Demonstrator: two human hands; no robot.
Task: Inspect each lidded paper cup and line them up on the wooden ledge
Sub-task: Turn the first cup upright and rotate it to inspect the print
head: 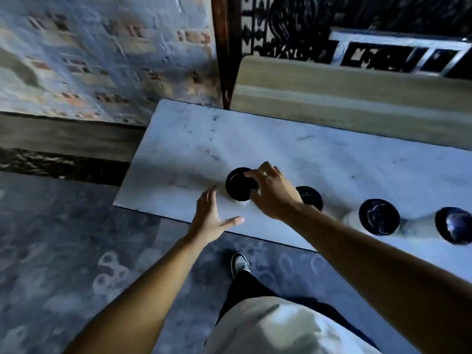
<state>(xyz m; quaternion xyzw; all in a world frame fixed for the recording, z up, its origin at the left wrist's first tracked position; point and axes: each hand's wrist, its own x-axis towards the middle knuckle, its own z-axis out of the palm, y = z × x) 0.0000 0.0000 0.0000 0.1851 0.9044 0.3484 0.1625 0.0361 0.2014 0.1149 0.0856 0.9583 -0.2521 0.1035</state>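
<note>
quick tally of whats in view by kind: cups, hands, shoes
Lidded paper cups: 4, at
Hands: 2, left hand, right hand
Shoes: 1
Total: 7

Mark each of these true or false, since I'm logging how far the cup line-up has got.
1. Four lidded cups stand on the slab. True.
2. The right hand grips the leftmost cup at its lid. True.
3. The left hand holds a cup. False: its fingers are spread and hold nothing.
4. The lids are white. False: they are dark.
5. The rightmost cup lies on its side. False: it stands upright.
</note>
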